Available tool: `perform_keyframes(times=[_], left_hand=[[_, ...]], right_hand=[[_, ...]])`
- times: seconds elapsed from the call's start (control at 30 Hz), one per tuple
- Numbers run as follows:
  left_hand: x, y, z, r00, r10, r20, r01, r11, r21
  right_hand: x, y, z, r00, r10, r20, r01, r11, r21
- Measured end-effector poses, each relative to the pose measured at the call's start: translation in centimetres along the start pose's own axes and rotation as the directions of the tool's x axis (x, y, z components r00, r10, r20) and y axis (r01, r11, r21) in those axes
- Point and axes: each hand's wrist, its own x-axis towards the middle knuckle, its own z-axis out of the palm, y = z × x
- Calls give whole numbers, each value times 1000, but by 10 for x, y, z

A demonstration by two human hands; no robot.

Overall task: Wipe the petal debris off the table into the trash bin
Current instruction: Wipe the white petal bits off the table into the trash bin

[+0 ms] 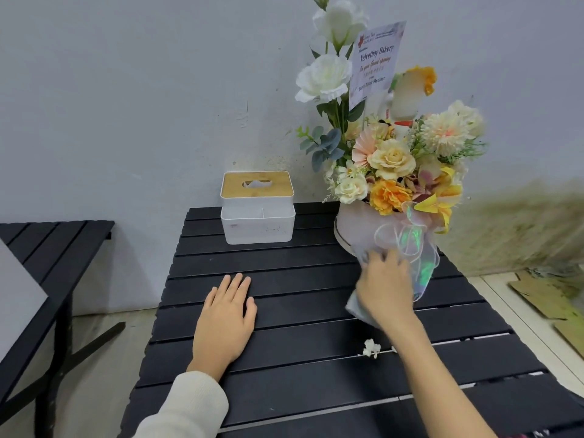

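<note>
Petal debris (372, 348) on table (284, 343) | left hand (226, 320) flat, fingers straight | right hand (384, 287) presses cloth (355, 308)

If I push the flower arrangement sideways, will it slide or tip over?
The flower arrangement probably tips: tall stems rise well above its narrow base. It looks light, so likely shifts easily. The slatted table may catch its edge.

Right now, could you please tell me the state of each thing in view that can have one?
left hand: flat, palm down on the table.
right hand: pressing a pale cloth on the table beside the flower arrangement.
petal debris: still lying on the table.
tissue box: upright, lid on, tissue showing in the slot.
flower arrangement: standing upright, card on top.
</note>
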Motion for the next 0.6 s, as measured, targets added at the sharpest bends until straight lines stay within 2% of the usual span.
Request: perform_keyframes(times=[0.07,0.2,0.33,0.4,0.5,0.6], left_hand=[[0,0,0,1000,0,9,0,1000,-1],[1,-1,1,1000,7,9,-7,1000,2],[2,-2,0,999,29,14,-29,999,18],[1,-3,-1,999,42,15,-42,999,16],[-1,0,-5,999,29,33,-28,999,-19],[-8,11,-13,993,67,-101,-71,997,-34]], right_hand=[[1,-30,8,995,-100,-22,102,993,68],[-16,-88,67,963,-222,155,205,971,120],[-22,-82,90,938,-316,143,303,947,108],[-15,-61,83,938,-313,149,303,949,84],[-6,-17,69,964,-216,152,218,976,6],[4,26,52,968,-129,217,139,990,-33]])
